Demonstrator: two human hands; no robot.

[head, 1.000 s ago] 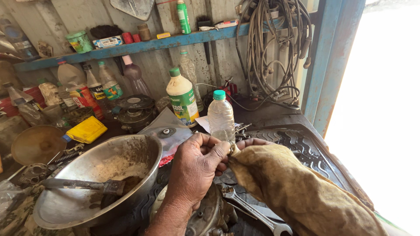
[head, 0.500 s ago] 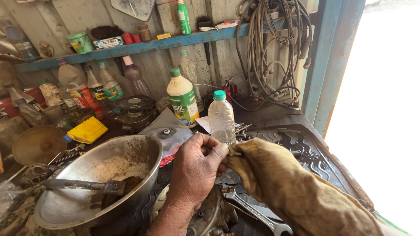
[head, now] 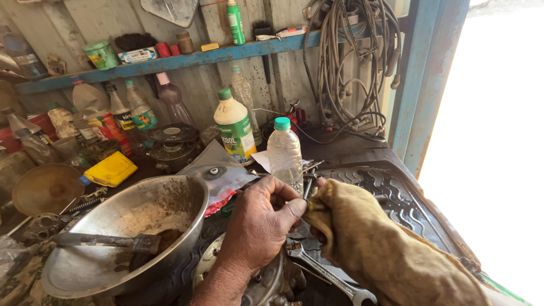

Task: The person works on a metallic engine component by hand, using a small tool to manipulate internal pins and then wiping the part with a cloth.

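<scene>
I'm seeing big steel bowl (head: 122, 226) sitting left w/ brush (head: 107, 242) lying inside. Rag (head: 385, 249) wrapping R hand (head: 334, 212), grip can't tell. L hand (head: 263, 221) pinching small dark metal part (head: 307, 190) between thumb & fingers; long axis near upright, tip pointing up. Water bottle (head: 285, 153) standing just behind, spanner (head: 323, 272) lying below.

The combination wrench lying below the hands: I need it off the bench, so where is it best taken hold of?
Grip the wrench at its bare mid-shank, coming from above. It lies flat and slanted, the ring end near the left hand partly covered, the open end at the frame's lower edge.
</scene>
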